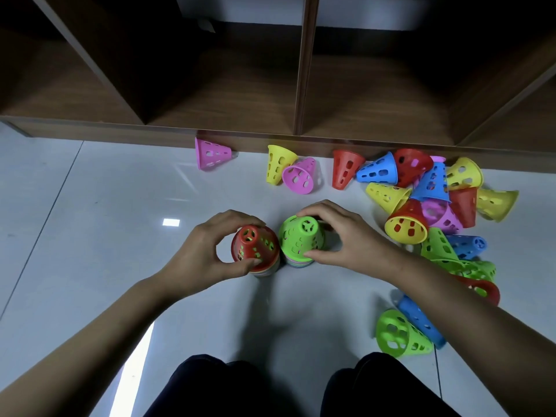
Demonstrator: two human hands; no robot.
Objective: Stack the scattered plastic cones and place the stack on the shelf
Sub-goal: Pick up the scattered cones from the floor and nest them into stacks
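Cones of thin, perforated plastic, likely light, stiff and a little slick, are best gripped around the lower wall near the rim. Left hand (pixel 207 251) clasps a red-topped stack (pixel 255 246) and right hand (pixel 340 236) a green-topped stack (pixel 301 239), two stacks touching mid-floor. Roughly twenty loose cones (pixel 433 206) lie along the shelf (pixel 298 70) base and floor's right edge.

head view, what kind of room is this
Probably a playroom or classroom storage corner: wooden cubby shelf, tiled floor, and perforated plastic cones scattered on it, with both hands on two stacks.
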